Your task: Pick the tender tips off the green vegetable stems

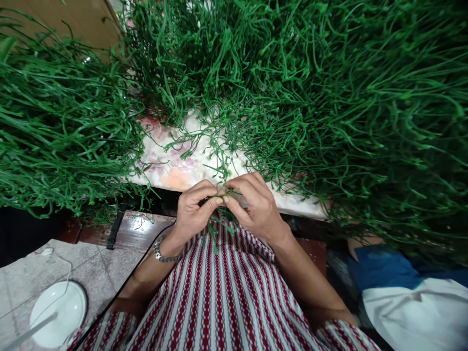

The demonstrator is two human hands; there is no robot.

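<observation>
My left hand (197, 207) and my right hand (254, 204) meet in front of my striped top, at the near edge of the table. Thumbs and forefingers of both are pinched on a thin green branching stem (214, 236), which looks like an artificial plant stem. Part of it hangs below my fingers, and thin green pieces show just above them. The exact spot being gripped is hidden by the fingertips. Right beyond my hands, loose green stems (223, 158) lie on the table's floral cover (175, 178).
A large heap of green stems (310, 97) covers the back and right; another heap (62, 131) lies at left. A cardboard box (73, 22) stands at far left. On the tiled floor is a round white base (60, 312) with a pole. Someone's blue and white clothing (413, 302) shows at right.
</observation>
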